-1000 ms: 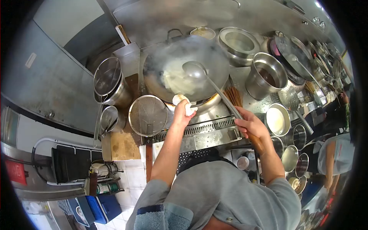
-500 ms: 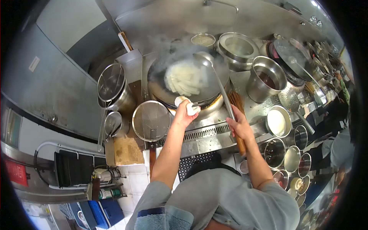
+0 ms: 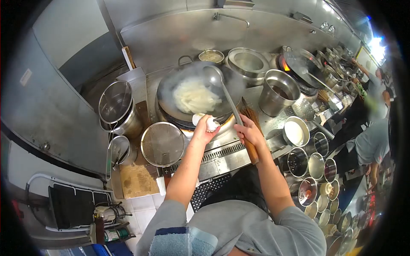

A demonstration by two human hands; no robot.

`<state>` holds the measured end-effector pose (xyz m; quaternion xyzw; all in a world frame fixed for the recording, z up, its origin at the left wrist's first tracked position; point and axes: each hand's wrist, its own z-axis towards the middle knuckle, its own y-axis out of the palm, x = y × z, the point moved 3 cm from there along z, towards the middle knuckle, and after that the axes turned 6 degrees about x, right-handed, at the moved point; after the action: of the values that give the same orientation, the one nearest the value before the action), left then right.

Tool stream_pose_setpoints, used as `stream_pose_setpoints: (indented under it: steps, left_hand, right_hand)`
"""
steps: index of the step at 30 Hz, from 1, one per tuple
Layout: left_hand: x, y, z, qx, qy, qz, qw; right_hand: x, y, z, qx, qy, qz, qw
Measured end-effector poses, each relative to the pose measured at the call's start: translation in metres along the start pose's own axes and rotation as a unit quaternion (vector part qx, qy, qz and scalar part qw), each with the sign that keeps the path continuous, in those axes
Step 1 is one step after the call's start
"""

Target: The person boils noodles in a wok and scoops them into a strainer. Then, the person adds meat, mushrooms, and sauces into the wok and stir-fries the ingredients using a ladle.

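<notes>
In the head view, steam rises from a large dark wok (image 3: 167, 87) holding pale, whitish strips of food (image 3: 194, 97). My left hand (image 3: 204, 133) is closed round a folded white cloth (image 3: 212, 124) at the wok's near rim; the cloth hides what lies beneath it. My right hand (image 3: 253, 133) grips a long ladle (image 3: 230, 100) by its lower shaft, just above the wooden handle. The ladle's bowl rests inside the wok, on the far side beside the food. A bamboo brush (image 3: 250, 114) lies just right of the ladle.
Left of the wok stand a mesh strainer (image 3: 162, 144) and a steel pot with a strainer (image 3: 116, 102). To the right are a tall steel pot (image 3: 279, 91), a pan of white contents (image 3: 296, 131) and several seasoning bowls. Co-workers (image 3: 371, 145) stand at far right beyond another wok (image 3: 303, 64).
The view has shifted, bringing co-workers at right into sight. Steam over the wok has thinned, and the food looks bunched slightly differently. Both hands keep their holds.
</notes>
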<state>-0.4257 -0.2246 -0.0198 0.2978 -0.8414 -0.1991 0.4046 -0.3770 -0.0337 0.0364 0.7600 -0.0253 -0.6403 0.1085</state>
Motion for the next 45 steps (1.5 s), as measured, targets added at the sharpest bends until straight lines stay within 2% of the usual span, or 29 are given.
stream_pose_setpoints:
  steps: [1,3,6,8,9,12,16,18,22,26,27,30,34,37,41,45]
  left_hand:
    - [-0.002,-0.003,0.013,-0.020,-0.011,-0.024,0.999]
    - [-0.007,-0.001,0.041,0.006,0.016,-0.060,0.998]
    - [-0.011,0.009,0.031,0.045,0.034,-0.073,0.996]
    - [-0.015,-0.006,0.019,0.039,0.042,-0.057,0.997]
    - [-0.024,-0.019,0.028,0.002,0.040,-0.042,0.998]
    - [-0.030,-0.021,0.043,-0.032,0.043,-0.048,0.997]
    - [-0.040,-0.033,-0.007,-0.035,0.010,-0.096,0.995]
    - [-0.039,-0.017,-0.004,-0.016,0.056,-0.109,0.992]
    - [-0.044,-0.016,-0.023,-0.017,0.004,-0.078,0.997]
    - [-0.040,0.019,-0.004,-0.010,0.070,-0.065,0.995]
    - [-0.043,0.009,-0.010,-0.009,0.053,-0.096,0.994]
    - [-0.055,-0.007,-0.038,0.024,0.031,-0.047,0.998]
    - [-0.055,-0.011,-0.012,-0.022,0.070,-0.064,0.995]
    - [-0.062,-0.016,-0.023,-0.001,0.064,-0.071,0.995]
    - [-0.061,-0.023,-0.007,-0.027,0.043,-0.097,0.994]
    - [-0.054,-0.030,-0.009,-0.077,0.046,-0.147,0.985]
  right_hand:
    - [0.001,-0.002,-0.007,0.003,0.001,-0.006,1.000]
    - [-0.008,-0.004,-0.016,0.007,0.005,-0.027,1.000]
    - [-0.020,-0.009,-0.036,0.014,0.013,-0.045,0.999]
    - [-0.009,-0.011,-0.050,0.030,0.006,-0.028,0.999]
    - [-0.003,-0.015,-0.054,0.039,0.005,-0.032,0.999]
    - [-0.016,-0.021,-0.051,0.055,-0.026,-0.034,0.998]
    - [-0.009,-0.014,-0.067,0.063,-0.015,-0.019,0.998]
    - [-0.028,-0.017,-0.068,0.057,-0.007,-0.067,0.996]
    - [-0.014,-0.019,-0.084,0.060,-0.002,-0.011,0.998]
    - [-0.035,-0.029,-0.077,0.049,-0.011,-0.033,0.998]
    - [-0.035,-0.028,-0.082,0.052,0.006,-0.071,0.996]
    - [-0.030,-0.023,-0.099,0.055,0.015,-0.052,0.997]
    - [-0.045,-0.019,-0.096,0.039,0.008,-0.060,0.997]
    - [-0.029,-0.023,-0.100,0.022,0.012,-0.051,0.998]
    - [-0.029,-0.035,-0.095,0.038,0.024,-0.075,0.996]
    - [-0.040,-0.037,-0.093,0.060,0.024,-0.017,0.998]
